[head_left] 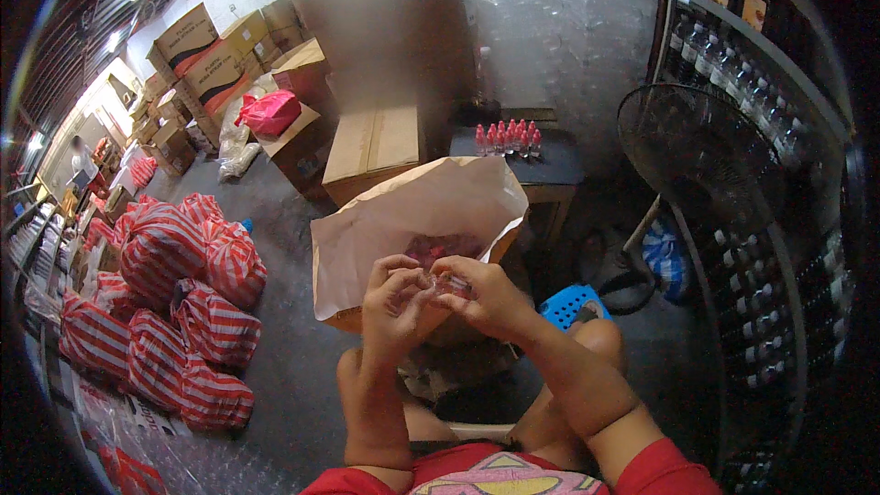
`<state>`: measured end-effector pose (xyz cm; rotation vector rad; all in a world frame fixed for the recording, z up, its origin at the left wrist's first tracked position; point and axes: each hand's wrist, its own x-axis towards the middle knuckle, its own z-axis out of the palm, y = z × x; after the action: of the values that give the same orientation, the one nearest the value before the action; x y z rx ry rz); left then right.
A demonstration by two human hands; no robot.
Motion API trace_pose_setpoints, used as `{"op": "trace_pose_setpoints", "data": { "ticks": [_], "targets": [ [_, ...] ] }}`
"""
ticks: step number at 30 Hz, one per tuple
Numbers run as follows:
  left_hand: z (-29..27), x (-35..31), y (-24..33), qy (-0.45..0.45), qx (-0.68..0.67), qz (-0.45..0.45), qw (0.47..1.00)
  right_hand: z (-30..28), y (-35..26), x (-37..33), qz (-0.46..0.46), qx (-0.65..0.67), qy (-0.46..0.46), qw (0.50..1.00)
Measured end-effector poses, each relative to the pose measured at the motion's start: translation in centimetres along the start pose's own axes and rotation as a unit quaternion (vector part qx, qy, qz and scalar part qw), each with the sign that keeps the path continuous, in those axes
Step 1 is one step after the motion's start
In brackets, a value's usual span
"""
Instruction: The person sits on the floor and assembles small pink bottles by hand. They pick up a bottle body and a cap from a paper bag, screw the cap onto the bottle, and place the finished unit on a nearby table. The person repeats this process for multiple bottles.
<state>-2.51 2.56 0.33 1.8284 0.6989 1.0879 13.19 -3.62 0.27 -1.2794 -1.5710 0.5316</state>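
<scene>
My left hand and my right hand meet over the near edge of a paper-lined carton. Both have their fingers closed in a pinch. Between them is a small clear bottle, mostly covered by my fingers; its details are too small to read. Down in the carton lies a cluster of small red-capped pieces, partly behind my hands. Several small clear bottles with red caps stand in rows on a dark low table beyond the carton.
Red-and-white striped bags are heaped on the floor at left. A closed cardboard box and a pink bag sit behind the carton. At right are a fan, a blue basket-like item and shelves of bottles.
</scene>
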Motion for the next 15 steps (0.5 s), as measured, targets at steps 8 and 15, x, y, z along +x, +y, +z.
{"op": "trace_pose_setpoints", "data": {
  "ticks": [8,15],
  "targets": [
    [0.7,0.0,1.5,0.035,0.020,-0.002,0.999,-0.5,-0.2,0.3,0.096,0.070,-0.028,0.993],
    [0.6,-0.4,-0.4,0.035,0.044,0.010,0.998,-0.8,0.1,-0.2,0.041,-0.094,-0.022,0.995]
  ]
}}
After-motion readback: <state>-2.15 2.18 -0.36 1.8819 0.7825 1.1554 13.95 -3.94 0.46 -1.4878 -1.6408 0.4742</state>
